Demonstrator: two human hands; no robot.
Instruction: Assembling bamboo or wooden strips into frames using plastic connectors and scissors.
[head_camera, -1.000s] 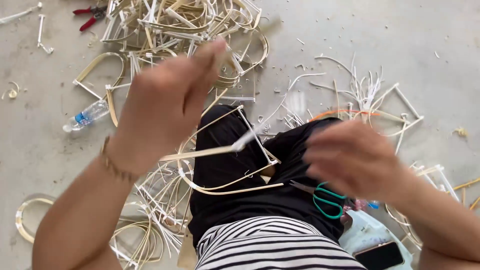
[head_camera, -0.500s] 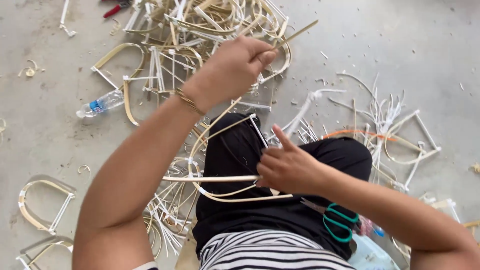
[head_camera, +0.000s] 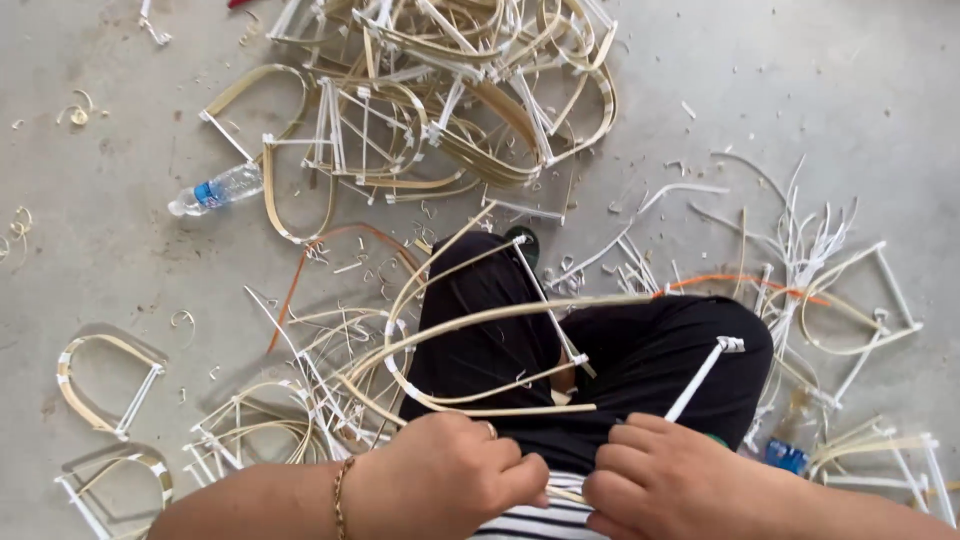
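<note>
Two hands meet low in the head view, just above the striped shirt hem (head_camera: 540, 522) and over the black trousers (head_camera: 640, 370) of the seated person. Taking those trousers as the landmark: the left hand (head_camera: 450, 480), with a thin gold bracelet (head_camera: 341, 497) at its wrist, sits at their near left edge, fingers curled shut around the ends of pale bamboo strips. Those strips belong to a bent bamboo frame (head_camera: 470, 330) that lies across the left trouser leg, its arched loop reaching away from the body and a white crossbar running down over the knee. The right hand (head_camera: 665, 480) is beside the left, nearly touching it, fingers folded closed on a white stick (head_camera: 700, 378) that slants up over the right leg and ends in a wrapped white tip.

Beyond the trousers, on the grey concrete floor (head_camera: 120, 250), a big heap of finished frames (head_camera: 450, 90) is piled. Left of the trousers lie more loose frames and shavings, and farther off a clear plastic bottle (head_camera: 215, 190) on its side. Right of the trousers, white strip offcuts (head_camera: 810, 250) are scattered.
</note>
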